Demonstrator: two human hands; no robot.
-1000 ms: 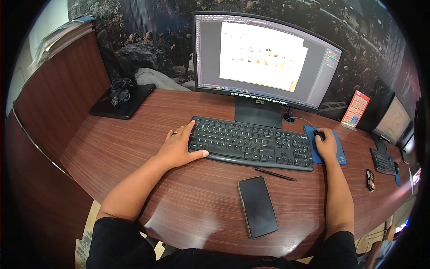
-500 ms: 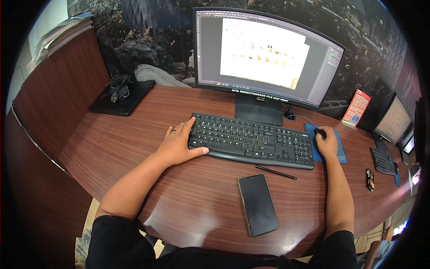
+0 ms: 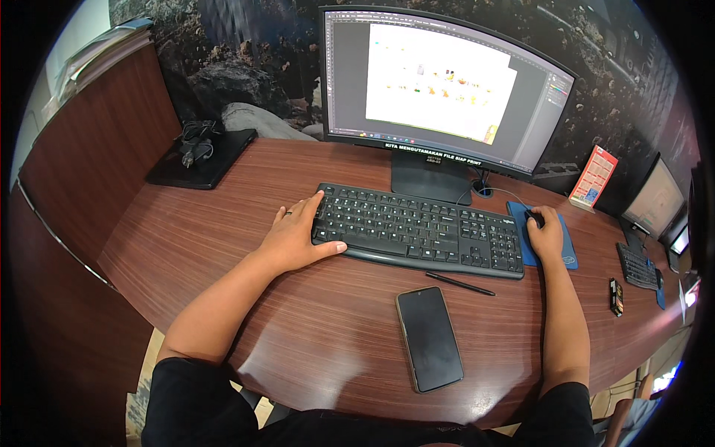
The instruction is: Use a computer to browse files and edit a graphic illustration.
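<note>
My left hand [image 3: 292, 236] rests at the left end of a black keyboard [image 3: 417, 227], thumb spread along its lower edge and fingers by its upper left corner. A ring shows on one finger. My right hand [image 3: 546, 232] is curled over a black computer mouse [image 3: 535, 218], which it mostly hides. The mouse lies on a blue mouse pad [image 3: 567, 252]. Behind the keyboard stands a curved monitor [image 3: 439, 82], its screen showing a white page with small coloured pictures in an editing window. A dark phone [image 3: 430, 339] and a black pen [image 3: 460, 284] lie in front of the keyboard.
A closed black laptop [image 3: 231, 153] with a coiled cable and plug [image 3: 195, 149] on it sits at the left. Papers [image 3: 104, 56] are stacked on the wooden partition. A red-and-white desk calendar [image 3: 593, 177], a small black box [image 3: 616, 297], another keyboard [image 3: 637, 266] and monitor [image 3: 653, 195] stand rightward.
The whole view has shifted very slightly. My right hand and the mouse have slid a little to the right on the pad; my left hand keeps its place at the keyboard.
</note>
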